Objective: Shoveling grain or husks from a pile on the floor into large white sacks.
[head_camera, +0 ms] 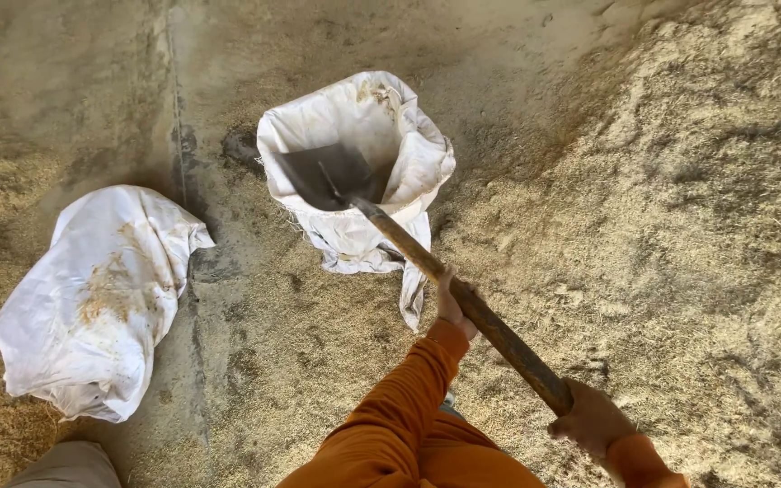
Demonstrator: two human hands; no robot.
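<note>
Head view looks down at our two hands on a shovel [463,294]. Our left hand [451,303] wraps its fingers around the middle of the long wooden handle. Our right hand [592,420] grips the end of the handle, down at about 4 o'clock in the picture. Both hands are closed tight on the wood. Both sleeves are orange.

We see the dark metal blade sitting over the mouth of an open white sack [359,172] at about 12 o'clock. We see nothing on the blade, so we think its load has gone in. We cannot see how full this sack is, because the blade and the folded rim hide the inside.

At about 9 o'clock a second white sack [92,298] lies on its side on the ground. It looks plump, but we cannot tell if it is shut.

A very big heap of pale husk [707,208] fills the side from 1 to 4 o'clock. More husk is spread thin over the grey floor [74,81]. So we think a lot is left to scoop.
</note>
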